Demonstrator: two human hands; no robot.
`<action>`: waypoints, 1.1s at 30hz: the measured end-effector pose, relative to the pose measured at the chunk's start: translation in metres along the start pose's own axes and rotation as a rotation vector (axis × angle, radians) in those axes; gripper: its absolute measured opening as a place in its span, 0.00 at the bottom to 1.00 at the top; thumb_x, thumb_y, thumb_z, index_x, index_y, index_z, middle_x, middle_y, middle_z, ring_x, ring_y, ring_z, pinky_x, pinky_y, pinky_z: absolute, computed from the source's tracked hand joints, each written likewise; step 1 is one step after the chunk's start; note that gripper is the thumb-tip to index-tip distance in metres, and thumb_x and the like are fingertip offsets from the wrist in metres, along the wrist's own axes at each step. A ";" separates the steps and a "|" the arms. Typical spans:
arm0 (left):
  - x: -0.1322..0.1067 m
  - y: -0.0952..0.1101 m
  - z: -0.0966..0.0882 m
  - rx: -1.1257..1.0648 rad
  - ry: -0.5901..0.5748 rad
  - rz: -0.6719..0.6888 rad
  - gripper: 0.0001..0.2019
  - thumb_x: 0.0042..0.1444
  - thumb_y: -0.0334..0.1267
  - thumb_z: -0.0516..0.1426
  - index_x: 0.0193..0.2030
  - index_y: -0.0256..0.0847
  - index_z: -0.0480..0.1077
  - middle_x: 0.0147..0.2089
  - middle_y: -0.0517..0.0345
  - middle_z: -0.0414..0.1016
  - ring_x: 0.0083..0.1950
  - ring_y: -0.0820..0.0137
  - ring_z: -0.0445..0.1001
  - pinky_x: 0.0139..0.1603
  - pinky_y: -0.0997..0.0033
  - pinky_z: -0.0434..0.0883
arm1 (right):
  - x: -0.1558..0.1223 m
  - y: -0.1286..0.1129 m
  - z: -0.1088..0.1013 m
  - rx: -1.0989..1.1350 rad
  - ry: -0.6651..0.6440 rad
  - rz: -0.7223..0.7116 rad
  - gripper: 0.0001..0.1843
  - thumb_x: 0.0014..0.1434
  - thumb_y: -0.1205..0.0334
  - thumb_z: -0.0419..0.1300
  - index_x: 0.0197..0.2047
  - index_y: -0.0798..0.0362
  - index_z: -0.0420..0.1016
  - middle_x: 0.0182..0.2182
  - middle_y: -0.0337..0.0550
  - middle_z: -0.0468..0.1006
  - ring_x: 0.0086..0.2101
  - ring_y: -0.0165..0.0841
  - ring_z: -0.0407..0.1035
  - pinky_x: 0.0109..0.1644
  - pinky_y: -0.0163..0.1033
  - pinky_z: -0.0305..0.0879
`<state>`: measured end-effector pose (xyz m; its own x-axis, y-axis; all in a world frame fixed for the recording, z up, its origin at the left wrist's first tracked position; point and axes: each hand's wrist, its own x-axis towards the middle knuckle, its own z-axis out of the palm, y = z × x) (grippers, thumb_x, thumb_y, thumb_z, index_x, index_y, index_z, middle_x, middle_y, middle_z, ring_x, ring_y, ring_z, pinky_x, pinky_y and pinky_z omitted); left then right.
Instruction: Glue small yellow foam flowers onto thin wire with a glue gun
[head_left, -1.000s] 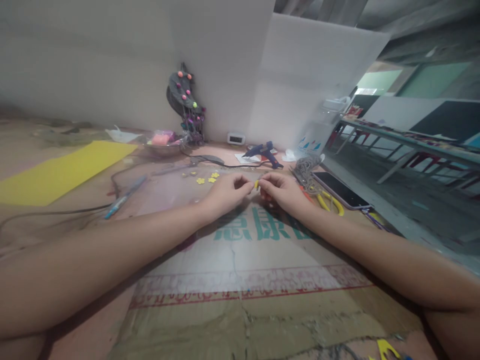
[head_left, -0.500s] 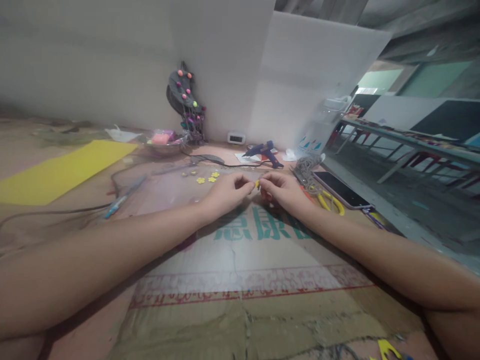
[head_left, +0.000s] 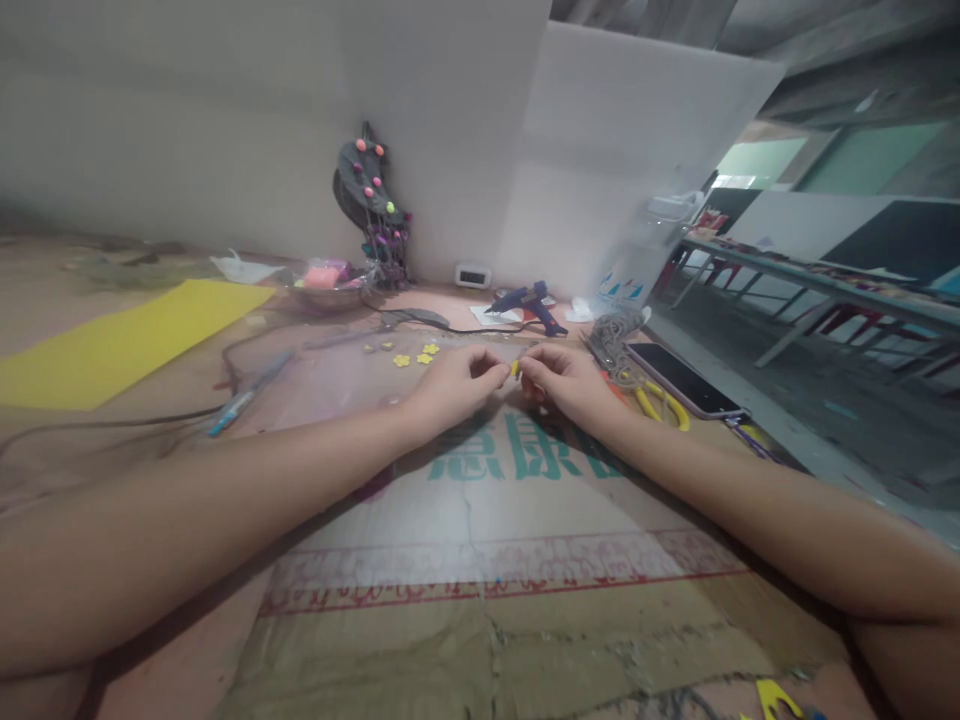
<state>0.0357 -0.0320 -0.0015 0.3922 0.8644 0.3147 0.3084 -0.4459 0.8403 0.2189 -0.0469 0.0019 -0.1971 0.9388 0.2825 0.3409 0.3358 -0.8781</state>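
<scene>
My left hand (head_left: 457, 385) and my right hand (head_left: 566, 382) meet at the middle of the table, fingertips pinched together on a small yellow piece (head_left: 514, 369). Both rest over a flattened cardboard sheet (head_left: 487, 520) with green characters printed on it. Small yellow flower cut-outs (head_left: 415, 357) lie just left of my left hand. Yellow-handled scissors (head_left: 660, 403) lie right of my right hand.
A blue glue gun (head_left: 527, 303) and its cable sit behind the hands. A phone (head_left: 681, 379) and a tangle of grey cord (head_left: 615, 335) lie at the right. A yellow sheet (head_left: 120, 342), a blue pen (head_left: 244, 398) and a beaded dark ornament (head_left: 371, 205) are at the left and back.
</scene>
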 end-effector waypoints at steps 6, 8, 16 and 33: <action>0.001 0.001 0.000 -0.008 0.002 -0.004 0.10 0.56 0.43 0.55 0.32 0.39 0.71 0.32 0.56 0.75 0.33 0.70 0.70 0.36 0.69 0.66 | 0.000 0.000 0.000 -0.008 0.011 0.001 0.21 0.60 0.43 0.57 0.29 0.53 0.68 0.19 0.34 0.68 0.19 0.24 0.58 0.22 0.32 0.56; 0.000 0.002 0.000 0.001 0.004 -0.006 0.10 0.56 0.43 0.55 0.31 0.39 0.71 0.31 0.56 0.75 0.32 0.70 0.70 0.36 0.69 0.66 | 0.001 0.001 -0.001 -0.010 0.009 -0.007 0.21 0.59 0.43 0.57 0.30 0.53 0.68 0.19 0.34 0.67 0.19 0.24 0.58 0.22 0.32 0.56; 0.000 0.002 0.000 0.009 0.008 0.004 0.09 0.56 0.41 0.55 0.32 0.39 0.71 0.32 0.56 0.75 0.33 0.70 0.70 0.37 0.68 0.66 | 0.000 0.000 0.000 -0.032 0.003 -0.021 0.18 0.59 0.47 0.58 0.30 0.53 0.67 0.20 0.34 0.68 0.20 0.25 0.58 0.23 0.32 0.56; 0.001 0.001 0.000 0.012 0.003 0.009 0.09 0.56 0.41 0.54 0.30 0.39 0.70 0.32 0.57 0.75 0.33 0.70 0.70 0.36 0.69 0.65 | 0.002 0.004 0.000 0.055 -0.018 0.000 0.18 0.58 0.45 0.60 0.32 0.53 0.68 0.19 0.32 0.67 0.19 0.24 0.58 0.20 0.31 0.56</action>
<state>0.0369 -0.0313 -0.0001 0.3929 0.8608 0.3236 0.3150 -0.4566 0.8320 0.2199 -0.0440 -0.0017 -0.2132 0.9373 0.2757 0.2901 0.3302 -0.8982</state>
